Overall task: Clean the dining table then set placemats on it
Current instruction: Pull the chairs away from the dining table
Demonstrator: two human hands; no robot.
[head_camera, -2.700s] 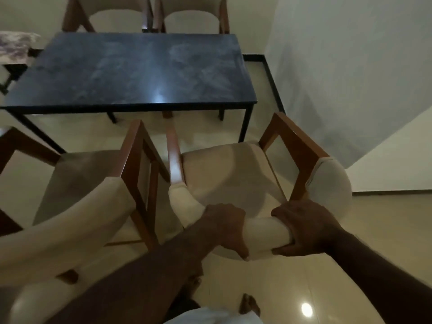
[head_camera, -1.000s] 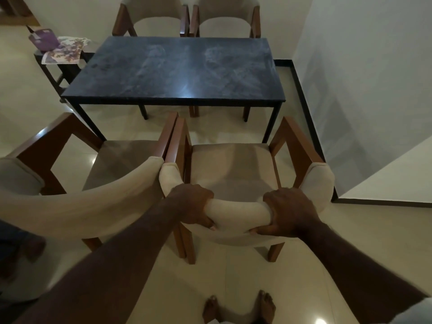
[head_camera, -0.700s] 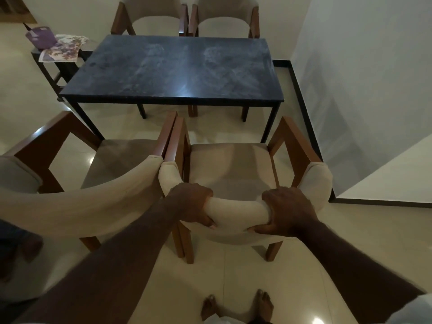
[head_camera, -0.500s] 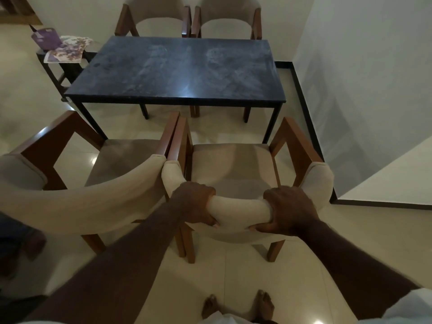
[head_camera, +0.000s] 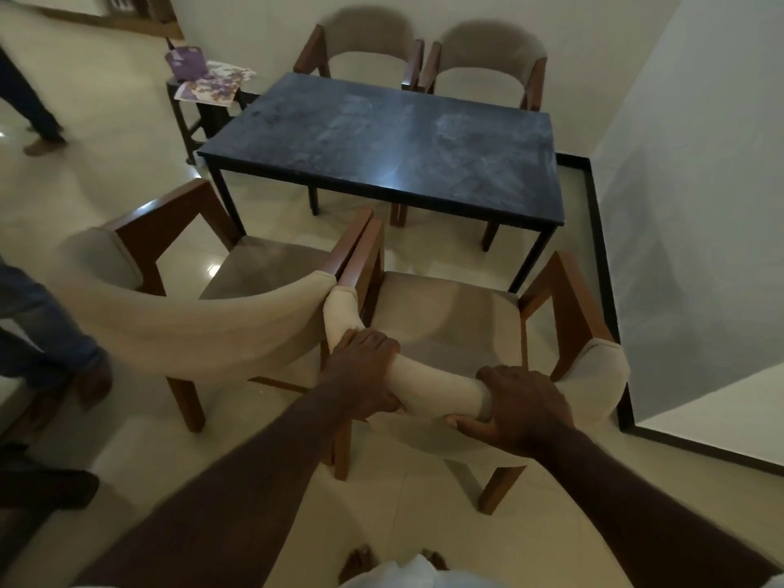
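Dim, warm indoor light. A small glare spot sits near the dark bench's [head_camera: 382, 137] front edge, with faint sheen on the floor [head_camera: 106, 120] tiles. The frame's left edge is blurred; wide-angle distortion bows the borders.

The dark rectangular stone-topped dining surface [head_camera: 382, 137] stood in the far middle of the room, its right end close to the pale wall [head_camera: 700, 163]. Behind its far edge were a beige padded wooden armchair [head_camera: 365, 48] on the left and a second matching armchair [head_camera: 488, 57] just right of it. On the near side, apart from the surface, the near left armchair [head_camera: 254, 273] and the near right armchair [head_camera: 445, 316] stood side by side, inner arms together. The left grip [head_camera: 365, 375] and right grip [head_camera: 522, 409] curled round the near right armchair's backrest. Off the surface's far left corner, a small dark side stand [head_camera: 199, 120] carried floral-printed placemats [head_camera: 214, 82], with a purple bag [head_camera: 186, 63] behind them.
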